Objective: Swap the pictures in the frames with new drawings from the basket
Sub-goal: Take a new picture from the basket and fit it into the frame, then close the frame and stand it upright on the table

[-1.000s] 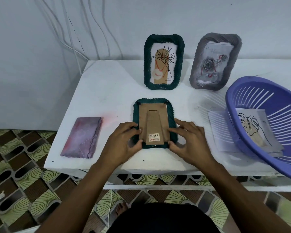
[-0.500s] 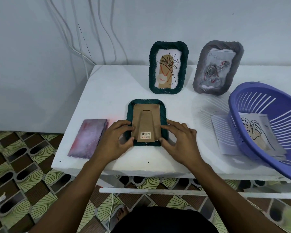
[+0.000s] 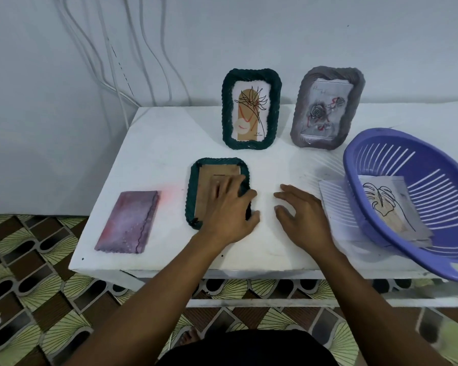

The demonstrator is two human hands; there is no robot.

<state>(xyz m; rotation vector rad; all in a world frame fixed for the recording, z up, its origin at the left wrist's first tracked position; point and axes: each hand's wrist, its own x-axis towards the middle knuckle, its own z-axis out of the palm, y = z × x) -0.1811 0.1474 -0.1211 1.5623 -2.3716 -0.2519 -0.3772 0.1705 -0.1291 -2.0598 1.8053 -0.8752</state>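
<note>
A dark green frame [image 3: 196,186] lies face down on the white table [image 3: 164,143], its brown cardboard back up. My left hand [image 3: 228,210] lies across the back's right half, fingers stretched out and blurred, thumb by the frame's right edge. My right hand [image 3: 302,215] is just right of the frame over bare table, fingers spread, holding nothing. A purple basket [image 3: 413,159] at the right holds a leaf drawing [image 3: 381,204]. At the back stand a green frame [image 3: 251,109] with a plant drawing and a grey frame [image 3: 328,107] with a rose picture.
A purple-pink picture [image 3: 128,220] lies flat near the table's front left corner. A lined white sheet [image 3: 333,207] pokes out from under the basket. White cables [image 3: 111,62] hang down the wall at the back left. The basket overhangs the table's front right edge.
My right hand has let go of the face-down frame and moved right. My left hand has slid from the frame's left side onto its cardboard back.
</note>
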